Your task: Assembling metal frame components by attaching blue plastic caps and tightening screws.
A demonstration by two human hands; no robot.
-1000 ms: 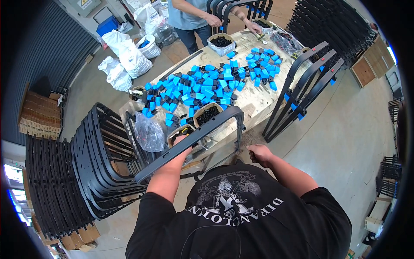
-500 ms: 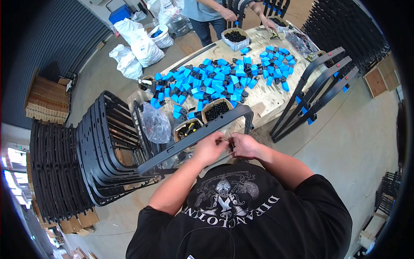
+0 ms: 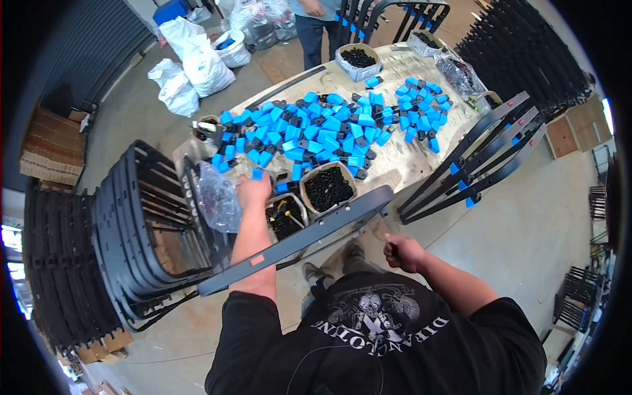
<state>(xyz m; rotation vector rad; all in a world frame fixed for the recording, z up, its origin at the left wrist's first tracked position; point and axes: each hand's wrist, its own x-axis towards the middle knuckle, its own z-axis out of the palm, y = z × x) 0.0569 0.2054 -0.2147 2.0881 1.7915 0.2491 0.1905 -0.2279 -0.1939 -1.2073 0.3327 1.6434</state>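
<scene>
My left hand [image 3: 254,191] reaches to the near left edge of the pile, its fingers closed at a blue-and-black plastic piece [image 3: 257,174]. A dark grey metal frame [image 3: 309,230] slants across in front of me, with my left forearm passing behind its bar. On the bar is a small orange-red patch [image 3: 257,261]. My right hand [image 3: 404,253] is curled beside the frame's right end, apart from it. Something dark shows within its fingers, too small to name. The pile of blue-and-black plastic pieces [image 3: 316,131] covers much of the wooden table [image 3: 401,161].
Near the frame stand a box of black screws [image 3: 328,189] and a box with yellow-handled tools [image 3: 287,216]. Clear plastic bags [image 3: 218,197] lie left. Stacked frames [image 3: 131,230] stand left, more frames [image 3: 474,158] lean right. A co-worker [image 3: 316,33] stands across the table.
My hands have parted: the left moved forward to the blue pieces, the right drew back to the right. The orange-red patch now shows on the bar. The co-worker's hands have left the table.
</scene>
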